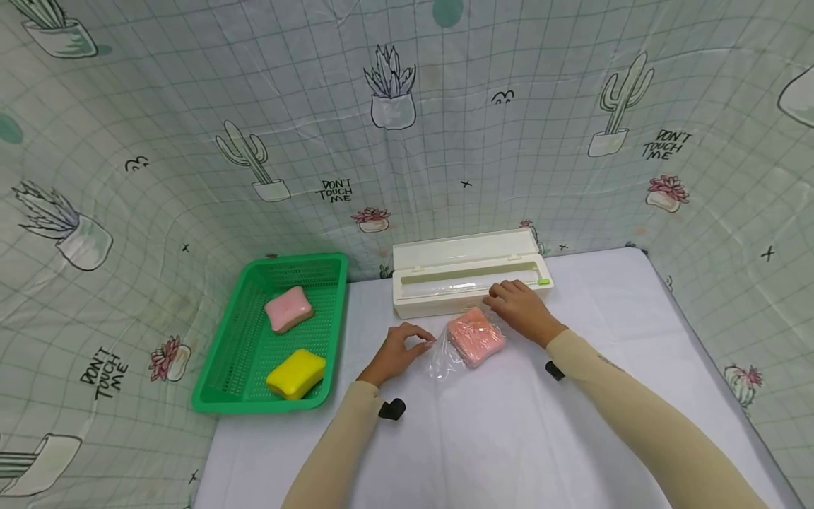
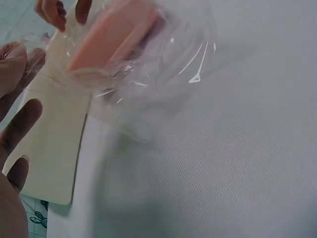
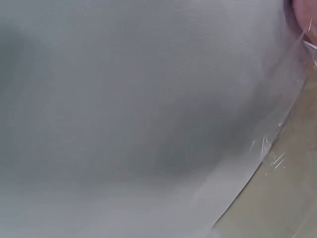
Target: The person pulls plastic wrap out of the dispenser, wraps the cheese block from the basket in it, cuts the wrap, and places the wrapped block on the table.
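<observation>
A pink sponge lies on the white table, covered by clear cling film that spreads loosely to its left. My left hand pinches the film's left edge between thumb and forefinger, its other fingers spread in the left wrist view. At the sponge's upper right, my right hand bends over the front edge of a white film dispenser box and grips film there. In the right wrist view, film draws up to a fingertip. The dispenser's lid stands raised, with the film roll inside.
A green plastic basket stands at the left, holding another pink sponge and a yellow sponge. A bright green piece sits at the dispenser's right end. Patterned cloth hangs around the table.
</observation>
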### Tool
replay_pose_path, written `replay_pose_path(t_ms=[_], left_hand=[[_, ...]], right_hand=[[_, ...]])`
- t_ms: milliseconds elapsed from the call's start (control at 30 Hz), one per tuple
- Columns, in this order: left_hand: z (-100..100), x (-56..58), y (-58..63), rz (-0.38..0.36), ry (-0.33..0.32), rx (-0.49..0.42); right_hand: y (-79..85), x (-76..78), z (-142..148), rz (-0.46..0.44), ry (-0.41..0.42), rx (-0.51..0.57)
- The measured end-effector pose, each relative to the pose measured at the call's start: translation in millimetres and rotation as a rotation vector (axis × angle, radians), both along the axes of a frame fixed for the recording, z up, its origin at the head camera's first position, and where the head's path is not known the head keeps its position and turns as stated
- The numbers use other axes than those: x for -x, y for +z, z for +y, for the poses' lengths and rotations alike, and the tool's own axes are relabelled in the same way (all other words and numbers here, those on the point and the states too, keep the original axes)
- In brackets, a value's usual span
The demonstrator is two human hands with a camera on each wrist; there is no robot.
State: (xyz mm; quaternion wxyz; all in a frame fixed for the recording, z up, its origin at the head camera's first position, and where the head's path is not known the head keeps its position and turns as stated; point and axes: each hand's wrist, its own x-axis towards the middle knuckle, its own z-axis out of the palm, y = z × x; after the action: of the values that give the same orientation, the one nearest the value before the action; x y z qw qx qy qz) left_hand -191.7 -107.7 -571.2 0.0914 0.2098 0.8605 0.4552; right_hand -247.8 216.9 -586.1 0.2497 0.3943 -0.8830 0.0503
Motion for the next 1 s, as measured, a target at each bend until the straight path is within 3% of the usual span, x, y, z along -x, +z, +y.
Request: replay_pose_path(t_ms=[200, 333, 467, 600, 767, 1000], left_hand=[[-8.9, -1.2, -1.0, -0.055, -0.038, -0.008], [-13.4, -2.0, -1.4, -0.063, -0.050, 0.001], [-16.5, -2.3, -1.0, -0.072, -0.035, -0.006], [-18.6, -1.2, -1.6, -0.038, 0.048, -0.041], [-22.3, 1.1, -6.2, 0.095, 0.152, -0.035], [-25.6, -4.7, -23.4, 0.532, 0.058, 0.186]], right_hand=[[-0.3, 0.0, -13.3, -0.024, 0.054, -0.152], [-0.5, -0.6, -18.2, -0.007, 0.008, -0.208], [-1.1, -1.6, -18.7, 0.015, -0.065, -0.216], [-3.5, -3.6, -11.2, 0.018, -0.063, -0.134], [-6.1, -7.6, 6.1, 0.088, 0.026, -0.014], [-4.7, -15.7, 27.2, 0.177, 0.118, -0.048]])
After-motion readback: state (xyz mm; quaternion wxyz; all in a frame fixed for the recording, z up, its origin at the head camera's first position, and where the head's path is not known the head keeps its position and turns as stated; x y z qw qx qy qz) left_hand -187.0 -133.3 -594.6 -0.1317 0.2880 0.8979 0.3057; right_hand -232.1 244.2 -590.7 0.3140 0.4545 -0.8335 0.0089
